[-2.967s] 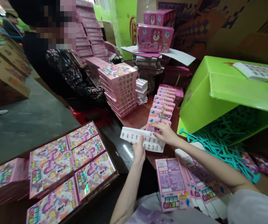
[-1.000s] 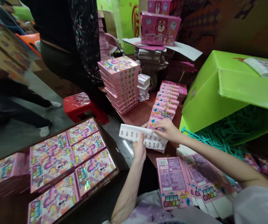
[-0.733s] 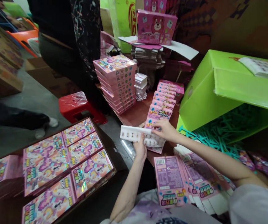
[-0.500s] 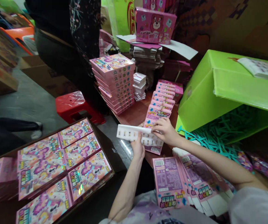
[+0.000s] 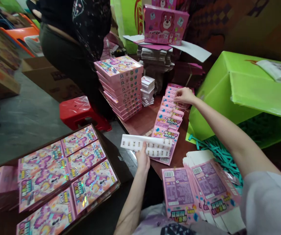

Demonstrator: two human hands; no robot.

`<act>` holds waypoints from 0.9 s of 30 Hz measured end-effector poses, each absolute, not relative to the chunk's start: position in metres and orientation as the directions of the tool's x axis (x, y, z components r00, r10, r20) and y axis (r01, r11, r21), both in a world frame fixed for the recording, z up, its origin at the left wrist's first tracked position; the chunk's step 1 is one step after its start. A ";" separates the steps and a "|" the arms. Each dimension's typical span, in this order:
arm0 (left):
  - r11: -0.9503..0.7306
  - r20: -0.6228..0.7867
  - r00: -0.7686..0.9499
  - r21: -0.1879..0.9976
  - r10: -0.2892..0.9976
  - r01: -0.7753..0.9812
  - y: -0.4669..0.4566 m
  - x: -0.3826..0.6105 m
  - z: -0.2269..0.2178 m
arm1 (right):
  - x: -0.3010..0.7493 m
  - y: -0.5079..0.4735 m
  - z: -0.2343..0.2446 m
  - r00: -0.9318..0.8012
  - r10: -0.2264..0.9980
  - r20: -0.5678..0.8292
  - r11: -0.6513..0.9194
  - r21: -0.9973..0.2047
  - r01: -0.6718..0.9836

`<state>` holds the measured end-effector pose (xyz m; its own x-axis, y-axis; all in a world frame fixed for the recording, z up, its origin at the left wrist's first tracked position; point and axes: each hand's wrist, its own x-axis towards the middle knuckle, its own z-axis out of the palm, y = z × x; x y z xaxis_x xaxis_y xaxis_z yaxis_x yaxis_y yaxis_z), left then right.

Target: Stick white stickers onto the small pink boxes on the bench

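My left hand (image 5: 143,160) grips a white sheet of stickers (image 5: 130,142) printed with rows of small round labels, its thumb on top. The sheet lies above the near end of an overlapping row of flat pink boxes (image 5: 168,121) on the table. Farther up, my right hand (image 5: 185,96) reaches to the far part of that row. Its fingertips are pinched together at one box's surface; anything between them is too small to make out. Nearer my body are more flat pink cartons (image 5: 178,189), backs up, with white flaps showing.
A tall stack of pink boxes (image 5: 124,86) stands on the red-brown table (image 5: 140,125), beside small white stacks (image 5: 147,89). At right, a green box (image 5: 209,107) sits by loose teal sticks (image 5: 218,160). A packed carton (image 5: 106,192), red stool (image 5: 75,111) and standing person (image 5: 67,58) are left.
My right hand has left the sticker sheet and moved up and away to the far part of the pink row. My left hand keeps the sheet, slightly lower.
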<state>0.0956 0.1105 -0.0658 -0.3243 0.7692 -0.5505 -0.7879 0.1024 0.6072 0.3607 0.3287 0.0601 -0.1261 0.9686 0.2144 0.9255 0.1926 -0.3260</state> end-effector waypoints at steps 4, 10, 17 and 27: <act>0.074 -0.535 -0.348 0.617 0.770 -0.784 0.114 0.087 -0.070 | 0.352 0.333 0.053 -0.122 0.972 0.202 0.172 -0.250 0.953; 0.066 -0.528 -0.370 0.635 0.764 -0.769 0.114 0.083 -0.070 | 0.351 0.336 0.046 -0.115 0.966 0.233 0.139 -0.089 0.986; 0.032 -0.491 -0.375 0.638 0.786 -0.770 0.112 0.081 -0.066 | 0.321 0.282 0.081 -0.134 0.856 0.500 0.287 -0.241 0.927; 0.017 -0.455 -0.375 0.653 0.808 -0.758 0.111 0.085 -0.053 | 0.256 0.144 0.047 -0.681 0.718 0.147 0.683 -0.339 0.647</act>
<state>0.0850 0.1105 -0.0527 -0.3747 0.8076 -0.4554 -0.7575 0.0165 0.6526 0.2564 0.1439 0.0466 -0.6805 0.7178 0.1473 0.6471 0.6830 -0.3387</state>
